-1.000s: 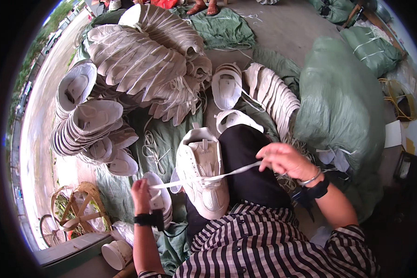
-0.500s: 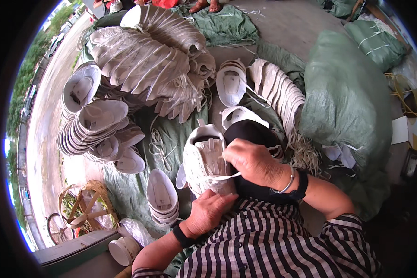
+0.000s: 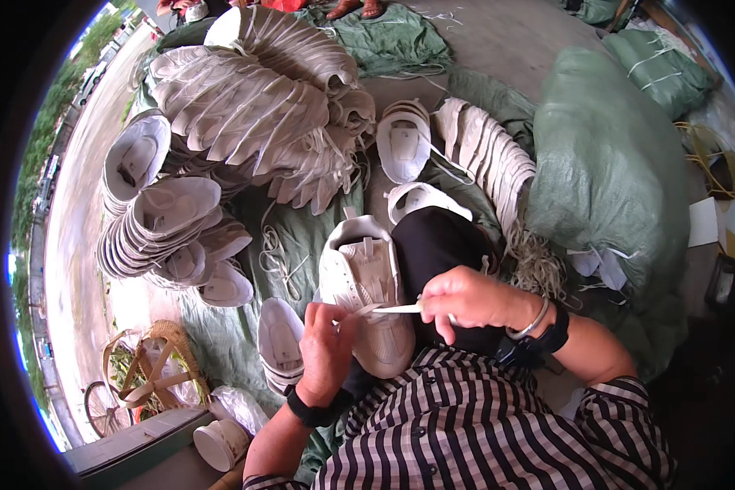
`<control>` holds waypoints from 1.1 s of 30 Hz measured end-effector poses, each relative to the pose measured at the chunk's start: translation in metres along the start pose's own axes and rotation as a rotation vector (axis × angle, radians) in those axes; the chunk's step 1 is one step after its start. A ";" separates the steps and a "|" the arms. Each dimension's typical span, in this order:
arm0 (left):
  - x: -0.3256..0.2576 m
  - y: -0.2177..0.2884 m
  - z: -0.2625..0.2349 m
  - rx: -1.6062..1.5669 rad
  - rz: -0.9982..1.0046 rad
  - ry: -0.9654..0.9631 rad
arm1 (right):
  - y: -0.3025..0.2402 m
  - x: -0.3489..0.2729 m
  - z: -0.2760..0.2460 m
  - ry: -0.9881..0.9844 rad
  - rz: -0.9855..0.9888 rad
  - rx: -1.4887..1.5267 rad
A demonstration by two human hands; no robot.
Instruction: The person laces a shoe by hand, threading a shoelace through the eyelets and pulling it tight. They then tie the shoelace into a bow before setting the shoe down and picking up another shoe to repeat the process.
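Shoe: white shoe (image 3: 366,294) lies on my lap, toe toward me.
Left hand (image 3: 328,343): pinching the lace (image 3: 392,309).
Right hand (image 3: 465,298): gripping the lace's other end.
Care: I'd keep it flat, taut.

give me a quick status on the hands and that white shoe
Left hand and right hand both pinching a white lace. White shoe on the lap, toe toward the body. Nothing blocking; loose shoes piled around.

Both hands meet close before the body, left hand (image 3: 328,343) and right hand (image 3: 463,299) pinching.
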State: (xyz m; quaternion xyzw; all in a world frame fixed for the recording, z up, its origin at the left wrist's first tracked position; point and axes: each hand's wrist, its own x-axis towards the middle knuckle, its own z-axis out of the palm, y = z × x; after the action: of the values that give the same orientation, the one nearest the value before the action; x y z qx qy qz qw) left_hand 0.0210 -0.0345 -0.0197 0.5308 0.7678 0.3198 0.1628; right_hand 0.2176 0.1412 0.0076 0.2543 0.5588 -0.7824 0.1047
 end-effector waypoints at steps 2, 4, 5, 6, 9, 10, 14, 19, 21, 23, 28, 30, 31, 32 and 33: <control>0.000 0.002 -0.003 0.035 -0.036 0.040 | 0.003 -0.012 -0.011 -0.040 0.065 0.373; 0.001 0.006 -0.005 0.008 -0.133 0.002 | 0.014 -0.025 -0.022 -0.014 0.071 0.528; 0.001 0.006 -0.005 0.017 -0.085 -0.008 | 0.024 -0.030 -0.028 0.009 0.052 0.560; 0.005 0.008 -0.007 0.028 -0.036 -0.018 | 0.032 -0.035 -0.032 0.033 0.079 0.701; 0.014 0.022 -0.016 0.090 0.098 -0.085 | 0.039 -0.039 -0.032 -0.069 -0.002 0.855; 0.013 0.022 -0.015 0.142 0.160 -0.117 | 0.034 -0.042 -0.027 0.003 0.004 0.829; 0.008 0.025 -0.014 0.268 0.201 -0.067 | 0.049 -0.048 -0.045 0.046 -0.008 0.891; 0.006 0.024 -0.012 0.267 0.151 -0.128 | 0.081 -0.049 -0.068 0.132 -0.025 1.025; 0.009 0.025 -0.012 0.309 0.166 -0.142 | 0.075 -0.049 -0.067 0.436 -0.008 0.683; 0.011 0.025 -0.012 0.347 0.118 -0.154 | 0.072 -0.047 -0.066 0.808 0.011 0.124; 0.018 0.028 -0.023 0.332 0.059 -0.239 | 0.055 -0.027 -0.060 0.834 -0.254 -0.351; 0.019 0.007 -0.021 -0.097 -0.230 -0.341 | 0.029 -0.018 -0.039 0.698 -0.369 -0.365; 0.025 0.002 -0.022 -0.421 -0.482 -0.269 | 0.022 -0.008 -0.029 0.669 -0.489 -0.425; 0.025 -0.008 -0.019 -0.435 -0.383 -0.042 | 0.018 0.002 -0.019 0.646 -0.605 -0.486; 0.024 -0.020 -0.021 -0.493 -0.369 0.074 | 0.015 0.013 -0.008 0.624 -0.637 -0.508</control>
State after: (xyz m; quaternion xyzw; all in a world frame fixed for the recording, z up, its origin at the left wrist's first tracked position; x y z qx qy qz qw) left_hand -0.0150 -0.0243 -0.0154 0.3149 0.7558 0.4806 0.3140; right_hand 0.2159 0.1450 -0.0133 0.2594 0.7857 -0.5018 -0.2522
